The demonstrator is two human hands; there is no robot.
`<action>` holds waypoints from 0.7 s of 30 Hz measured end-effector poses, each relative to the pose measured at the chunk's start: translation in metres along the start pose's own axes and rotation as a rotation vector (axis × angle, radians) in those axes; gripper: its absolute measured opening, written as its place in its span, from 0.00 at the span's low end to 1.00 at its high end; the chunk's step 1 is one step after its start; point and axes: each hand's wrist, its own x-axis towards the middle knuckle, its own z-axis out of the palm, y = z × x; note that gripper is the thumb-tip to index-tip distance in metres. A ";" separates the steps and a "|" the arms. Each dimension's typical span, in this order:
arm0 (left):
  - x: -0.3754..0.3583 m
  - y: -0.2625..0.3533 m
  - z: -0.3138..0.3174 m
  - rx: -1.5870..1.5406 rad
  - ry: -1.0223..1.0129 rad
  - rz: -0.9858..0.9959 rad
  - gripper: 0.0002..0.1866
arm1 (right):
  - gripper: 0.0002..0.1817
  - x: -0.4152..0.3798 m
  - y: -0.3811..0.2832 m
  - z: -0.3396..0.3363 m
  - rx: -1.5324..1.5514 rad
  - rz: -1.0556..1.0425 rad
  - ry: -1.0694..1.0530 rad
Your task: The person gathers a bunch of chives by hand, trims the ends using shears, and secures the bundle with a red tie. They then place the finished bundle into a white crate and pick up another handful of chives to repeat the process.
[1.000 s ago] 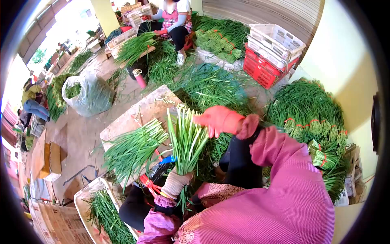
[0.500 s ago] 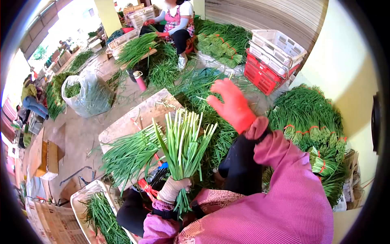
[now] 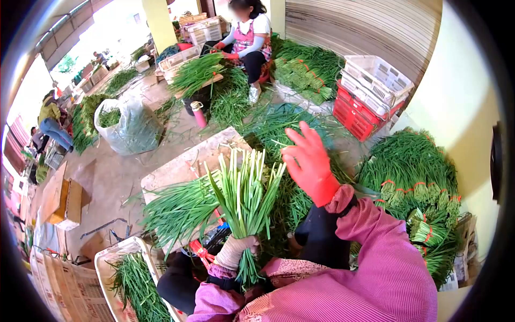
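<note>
My left hand, in a pale glove, is closed round a bunch of garlic chives. The bunch stands upright, its pale cut stems fanned out at the top and green leaves hanging below the fist. To its right my right hand, in a red rubber glove, is raised with fingers spread. A thin pale stalk shows right at its thumb and fingertips. More loose chives lie on a wooden board beside the held bunch. Red ties hang near my left wrist.
A white crate with chives stands at lower left. Tied bunches are heaped along the right wall, near stacked red and white crates. A co-worker in red gloves sits at the back. A plastic bag and pink bottle stand on the floor.
My right hand has opened wider, its fingers now spread and pointing up. The view has shifted slightly, so the surroundings sit lower and further right. My left hand still grips the bunch.
</note>
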 end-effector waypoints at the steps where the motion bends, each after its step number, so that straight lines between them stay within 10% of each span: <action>1: -0.001 0.009 0.008 0.063 0.043 -0.012 0.08 | 0.07 0.003 -0.011 -0.006 0.133 -0.055 0.096; 12: -0.010 0.011 0.020 -0.083 0.000 -0.054 0.12 | 0.23 -0.020 -0.053 0.015 0.197 -0.086 -0.263; 21: -0.003 -0.002 0.021 -0.039 -0.017 -0.066 0.12 | 0.10 -0.036 -0.045 0.045 0.280 -0.005 -0.295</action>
